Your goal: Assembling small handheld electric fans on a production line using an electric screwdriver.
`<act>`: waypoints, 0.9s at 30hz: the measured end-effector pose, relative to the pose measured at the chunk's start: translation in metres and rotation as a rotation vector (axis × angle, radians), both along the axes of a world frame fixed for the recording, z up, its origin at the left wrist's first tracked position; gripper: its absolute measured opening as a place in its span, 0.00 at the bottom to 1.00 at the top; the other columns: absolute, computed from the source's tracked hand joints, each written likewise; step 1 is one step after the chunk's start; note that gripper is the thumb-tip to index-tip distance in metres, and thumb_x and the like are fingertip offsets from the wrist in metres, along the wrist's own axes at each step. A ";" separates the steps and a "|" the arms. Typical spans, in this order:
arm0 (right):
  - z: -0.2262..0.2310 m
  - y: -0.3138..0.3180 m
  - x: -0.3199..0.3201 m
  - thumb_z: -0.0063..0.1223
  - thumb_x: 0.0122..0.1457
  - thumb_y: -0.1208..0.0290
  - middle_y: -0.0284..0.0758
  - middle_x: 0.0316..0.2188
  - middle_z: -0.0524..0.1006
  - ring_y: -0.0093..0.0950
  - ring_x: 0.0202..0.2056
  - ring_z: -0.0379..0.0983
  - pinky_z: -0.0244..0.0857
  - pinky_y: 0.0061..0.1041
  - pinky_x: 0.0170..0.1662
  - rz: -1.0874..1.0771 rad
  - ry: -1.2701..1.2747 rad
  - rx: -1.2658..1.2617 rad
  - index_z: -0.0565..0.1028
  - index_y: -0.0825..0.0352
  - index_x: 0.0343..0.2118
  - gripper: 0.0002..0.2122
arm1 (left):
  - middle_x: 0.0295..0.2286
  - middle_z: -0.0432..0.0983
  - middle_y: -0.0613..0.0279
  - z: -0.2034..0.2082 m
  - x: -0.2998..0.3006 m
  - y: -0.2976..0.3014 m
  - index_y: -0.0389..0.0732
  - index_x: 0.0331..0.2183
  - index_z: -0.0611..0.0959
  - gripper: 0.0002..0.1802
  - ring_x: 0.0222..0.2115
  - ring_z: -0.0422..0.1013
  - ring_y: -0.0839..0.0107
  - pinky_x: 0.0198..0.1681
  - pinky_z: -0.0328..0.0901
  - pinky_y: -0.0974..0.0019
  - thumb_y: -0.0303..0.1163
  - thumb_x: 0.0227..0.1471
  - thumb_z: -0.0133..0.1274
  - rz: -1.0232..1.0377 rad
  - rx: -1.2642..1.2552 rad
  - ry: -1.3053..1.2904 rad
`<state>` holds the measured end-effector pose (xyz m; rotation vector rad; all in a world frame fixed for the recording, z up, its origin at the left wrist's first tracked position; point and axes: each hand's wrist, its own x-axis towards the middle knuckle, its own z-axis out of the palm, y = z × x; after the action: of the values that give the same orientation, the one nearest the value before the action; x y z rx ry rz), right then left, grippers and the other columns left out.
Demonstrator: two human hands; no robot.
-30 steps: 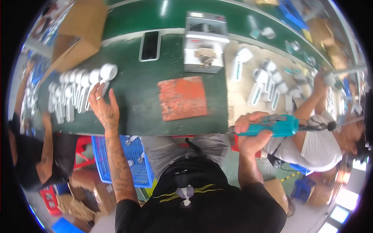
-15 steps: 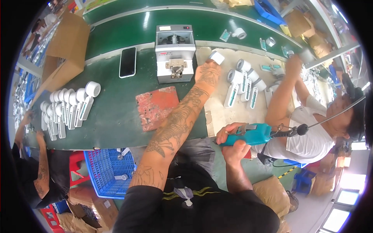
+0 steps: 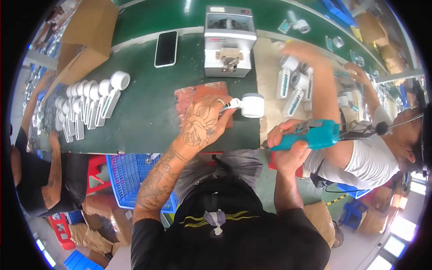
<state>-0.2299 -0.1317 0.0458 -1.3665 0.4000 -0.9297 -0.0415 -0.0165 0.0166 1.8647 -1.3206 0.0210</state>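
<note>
- The green worktop (image 3: pixel 148 112) is long and holds everything.
- A grey machine (image 3: pixel 228 41) stands at the back, with a black phone (image 3: pixel 166 48) lying to its left.
- A red mat (image 3: pixel 198 96) lies in front of the machine.
- A row of white parts (image 3: pixel 90 105) lies far to the left.
- The left hand (image 3: pixel 202 123) rests on the mat and grips one white part (image 3: pixel 249 105) by its flat handle. The round end pokes out to the right.
- The right hand (image 3: pixel 288 139) is wrapped tight around a blue tool (image 3: pixel 308 135), just off the worktop edge. Its tip points left, below the part.
</note>
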 end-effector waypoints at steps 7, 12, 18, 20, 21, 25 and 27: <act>0.019 -0.016 0.084 0.51 0.58 0.33 0.34 0.19 0.69 0.28 0.20 0.66 0.62 0.28 0.24 0.127 -0.196 0.021 0.69 0.70 0.43 0.35 | 0.34 0.78 0.54 0.004 0.018 0.023 0.38 0.37 0.84 0.12 0.36 0.74 0.52 0.40 0.69 0.52 0.36 0.53 0.60 0.040 0.058 0.041; 0.023 -0.037 0.169 0.49 0.66 0.46 0.34 0.20 0.72 0.27 0.22 0.71 0.66 0.25 0.27 0.001 -0.176 -0.234 0.71 0.72 0.40 0.26 | 0.39 0.74 0.58 -0.024 0.043 0.012 0.41 0.40 0.86 0.15 0.41 0.69 0.56 0.48 0.64 0.54 0.40 0.56 0.57 -0.024 0.031 0.037; -0.002 -0.056 0.202 0.47 0.69 0.57 0.34 0.20 0.72 0.25 0.22 0.71 0.65 0.25 0.27 0.041 -0.184 -0.356 0.71 0.71 0.38 0.17 | 0.38 0.76 0.58 -0.029 0.043 0.014 0.41 0.40 0.86 0.15 0.41 0.70 0.56 0.49 0.64 0.55 0.40 0.56 0.57 -0.026 0.028 0.036; -0.009 -0.057 0.204 0.48 0.69 0.58 0.34 0.20 0.72 0.25 0.22 0.71 0.65 0.25 0.27 0.053 -0.175 -0.336 0.71 0.71 0.37 0.17 | 0.38 0.76 0.58 -0.028 0.043 0.014 0.41 0.40 0.86 0.15 0.41 0.70 0.56 0.50 0.63 0.55 0.40 0.56 0.57 -0.022 0.028 0.034; -0.010 -0.058 0.203 0.48 0.69 0.58 0.33 0.20 0.72 0.25 0.22 0.70 0.65 0.25 0.27 0.049 -0.157 -0.364 0.71 0.70 0.36 0.17 | 0.39 0.77 0.58 -0.027 0.043 0.013 0.41 0.40 0.86 0.15 0.41 0.70 0.56 0.50 0.63 0.55 0.40 0.56 0.57 -0.023 0.029 0.029; 0.002 -0.049 0.197 0.48 0.69 0.58 0.34 0.20 0.71 0.25 0.21 0.70 0.66 0.26 0.26 0.072 -0.045 -0.293 0.71 0.71 0.36 0.16 | 0.38 0.77 0.58 -0.027 0.043 0.012 0.42 0.41 0.85 0.13 0.40 0.71 0.55 0.48 0.64 0.55 0.37 0.55 0.59 -0.030 -0.004 0.050; 0.004 -0.043 0.188 0.48 0.69 0.57 0.34 0.20 0.71 0.25 0.22 0.70 0.65 0.26 0.26 0.076 -0.021 -0.239 0.71 0.72 0.37 0.17 | 0.37 0.78 0.58 -0.030 0.045 0.013 0.42 0.40 0.85 0.13 0.39 0.71 0.55 0.47 0.64 0.55 0.37 0.54 0.59 -0.016 -0.028 0.062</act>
<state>-0.0417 -0.1748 0.0497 -1.5761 0.2240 -0.9507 0.0032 -0.0035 -0.0132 1.8173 -1.2869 -0.0263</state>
